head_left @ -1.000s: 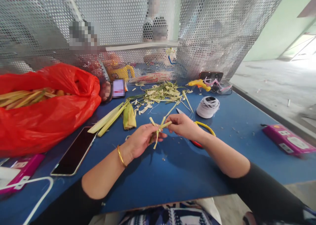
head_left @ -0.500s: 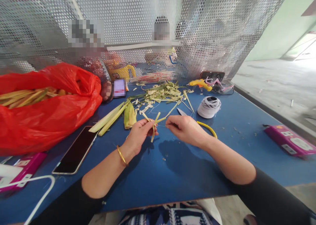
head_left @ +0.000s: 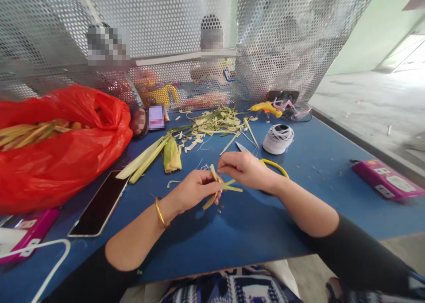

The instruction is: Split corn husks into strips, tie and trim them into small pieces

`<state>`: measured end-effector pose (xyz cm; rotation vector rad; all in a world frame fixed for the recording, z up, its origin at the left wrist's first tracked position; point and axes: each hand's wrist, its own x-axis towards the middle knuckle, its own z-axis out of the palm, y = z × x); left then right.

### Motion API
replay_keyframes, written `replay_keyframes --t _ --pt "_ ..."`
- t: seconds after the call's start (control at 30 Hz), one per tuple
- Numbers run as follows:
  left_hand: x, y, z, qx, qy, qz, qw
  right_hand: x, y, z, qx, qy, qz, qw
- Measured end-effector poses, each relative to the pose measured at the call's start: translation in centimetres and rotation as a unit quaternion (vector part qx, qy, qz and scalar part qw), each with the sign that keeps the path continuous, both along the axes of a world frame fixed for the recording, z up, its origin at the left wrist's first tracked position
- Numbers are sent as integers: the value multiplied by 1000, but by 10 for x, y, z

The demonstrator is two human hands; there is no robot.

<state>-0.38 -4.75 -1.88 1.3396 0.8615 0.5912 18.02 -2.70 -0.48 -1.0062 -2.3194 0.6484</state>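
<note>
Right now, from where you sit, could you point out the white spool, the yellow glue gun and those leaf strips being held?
White spool (head_left: pixel 278 142): head view, wound side.
Yellow glue gun (head_left: pixel 269 108): head view, body.
Leaf strips (head_left: pixel 237 189): head view, a free end.

Glossy crinkled red plastic bag (head_left: pixel 109 139), 1 smooth matt blue tabletop (head_left: pixel 212 245).

The desk (head_left: pixel 206 245) is deep blue, and the plastic bag (head_left: pixel 76 161) is bright red. The husk strips (head_left: pixel 142 161) are pale yellow-green, the shavings (head_left: pixel 219 121) a mix of cream and green. The thread spool (head_left: pixel 278 140) is white, the glue gun (head_left: pixel 266 109) yellow, the bangle (head_left: pixel 160 212) gold. The packet on the right (head_left: pixel 387 179) is magenta with white patches. Both sleeves are black, and the patterned cloth (head_left: pixel 232 289) mixes navy and white. The phone lying flat (head_left: pixel 96 205) has a black screen and pale edge.
</note>
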Motion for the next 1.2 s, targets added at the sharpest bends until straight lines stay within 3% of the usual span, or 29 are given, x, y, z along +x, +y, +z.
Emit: replay_keyframes --t 0.1,0.2,0.27,0.37,0.47,0.57,0.7,0.83,0.97,1.07,1.2 --pt "-1 1 2 36 -39 28 998 3 13 -8 -168 76 -32 982" --pt "-1 3 3 77 -58 102 990 -3 17 -19 -239 127 -90 958" --pt "0 6 1 96 -56 162 981 -12 12 -24 -206 128 -116 963" --pt "-1 10 -3 117 -33 235 964 -24 -3 -28 -81 74 -139 984" --pt "-3 13 -6 147 3 263 954 -29 -17 -26 44 17 -109 993" --pt "-3 13 -7 174 49 257 949 -28 -23 -22 117 -9 -60 991" --pt "-3 9 -4 218 135 216 942 -23 -23 -17 145 -34 -37 988" --pt "-7 4 2 255 206 71 942 -16 -18 -9 138 -40 -35 989" --pt "-11 2 7 147 104 -55 982 -8 -9 -2 59 5 -34 998" --pt "-11 3 7 87 1 -39 995 -6 1 -5 -42 94 -44 994" --pt "-8 4 6 84 -45 55 994 -14 7 -19 -148 173 -97 969"
